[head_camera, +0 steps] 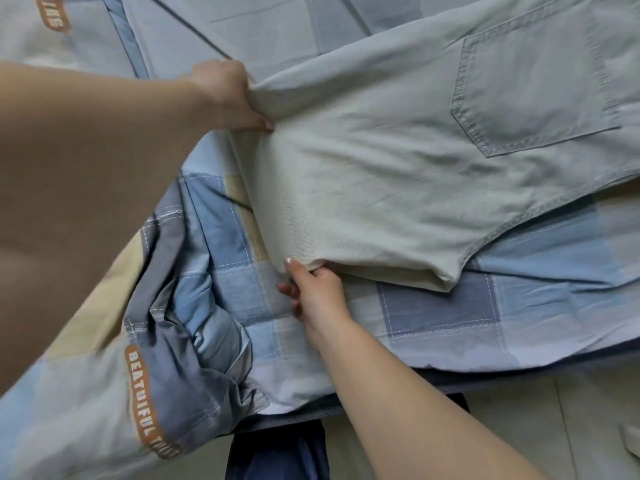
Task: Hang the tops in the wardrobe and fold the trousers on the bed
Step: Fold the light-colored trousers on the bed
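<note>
Pale grey-green trousers (398,161) lie spread across the bed (450,306), back pocket up at the upper right. My left hand (228,95) grips the far left corner of the cloth, fingers curled round a bunched edge. My right hand (318,289) pinches the near left corner between thumb and fingers. Both hands hold the same left end of the trousers, which looks doubled over there. No tops or wardrobe are in view.
A blue, grey and beige checked quilt (173,306) lies crumpled at the bed's near left, with an orange lettered label. The bed's near edge runs along the bottom. Beige floor (519,427) lies below it at right, dark blue cloth (277,455) at bottom centre.
</note>
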Tool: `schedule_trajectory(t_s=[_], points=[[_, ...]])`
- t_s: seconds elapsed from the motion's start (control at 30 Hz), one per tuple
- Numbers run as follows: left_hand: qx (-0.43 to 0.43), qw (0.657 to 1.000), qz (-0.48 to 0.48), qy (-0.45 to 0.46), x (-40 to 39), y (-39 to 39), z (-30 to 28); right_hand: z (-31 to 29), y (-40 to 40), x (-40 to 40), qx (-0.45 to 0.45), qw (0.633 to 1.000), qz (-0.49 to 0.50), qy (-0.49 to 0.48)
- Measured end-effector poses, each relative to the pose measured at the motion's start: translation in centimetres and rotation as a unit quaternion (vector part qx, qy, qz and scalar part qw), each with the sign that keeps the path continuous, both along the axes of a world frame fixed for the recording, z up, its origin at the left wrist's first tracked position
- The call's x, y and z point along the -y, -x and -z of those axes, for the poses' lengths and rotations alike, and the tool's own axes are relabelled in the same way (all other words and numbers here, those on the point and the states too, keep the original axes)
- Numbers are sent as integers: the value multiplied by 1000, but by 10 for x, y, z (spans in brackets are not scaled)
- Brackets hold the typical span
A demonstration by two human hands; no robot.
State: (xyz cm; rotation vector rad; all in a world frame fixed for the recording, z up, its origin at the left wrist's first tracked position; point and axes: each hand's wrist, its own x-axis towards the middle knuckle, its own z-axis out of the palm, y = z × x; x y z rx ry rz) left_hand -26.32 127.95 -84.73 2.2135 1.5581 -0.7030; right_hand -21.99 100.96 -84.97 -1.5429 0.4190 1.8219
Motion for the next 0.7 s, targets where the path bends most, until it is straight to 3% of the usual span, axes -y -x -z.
schedule_trajectory(t_s=[0.1,0.17,0.27,0.37,0.43,0.5,0.6,0.7], points=[[27,994,-103,-8,3,-1,7,-2,7,11,-98,981,165,31],[99,971,-216,8,18,5,13,-7,13,17,-106,965,236,44],[236,878,-416,-4,61,17,21,-14,19,24,-68,955,279,77],[304,791,-527,58,102,24,24,-22,12,41,38,982,165,79],[333,749,-556,137,126,25,24,-26,-10,50,133,989,72,1],[360,702,-578,210,150,24,25,-28,-48,47,216,970,43,-107],[378,666,-587,262,171,27,28,-17,-105,34,263,951,45,-159],[387,660,-595,247,178,32,30,2,-124,35,212,972,-63,-84]])
